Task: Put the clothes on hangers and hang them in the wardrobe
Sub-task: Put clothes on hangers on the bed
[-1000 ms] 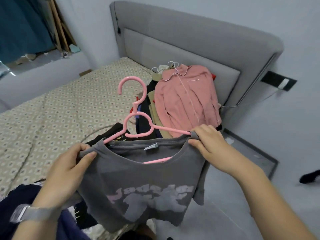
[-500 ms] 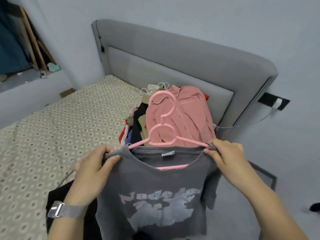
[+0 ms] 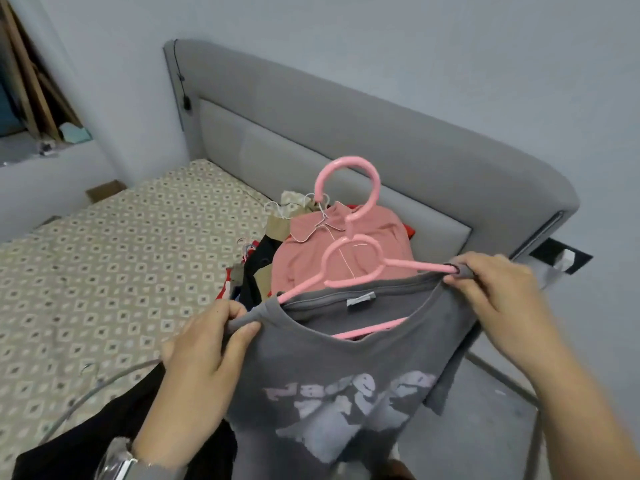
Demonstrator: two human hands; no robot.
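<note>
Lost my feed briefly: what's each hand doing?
Left hand: pinching the grey T-shirt shoulder.
Right hand: gripping the other shoulder over the pink hanger.

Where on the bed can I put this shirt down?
The patterned mattress is bare left of the clothes pile, out toward the window wall. It is crowded by the headboard, where the pile sits, and near the left hand, over dark clothes.

Grey tee [image 3: 346, 375] (printed) on pink hanger [image 3: 349, 258]
</note>
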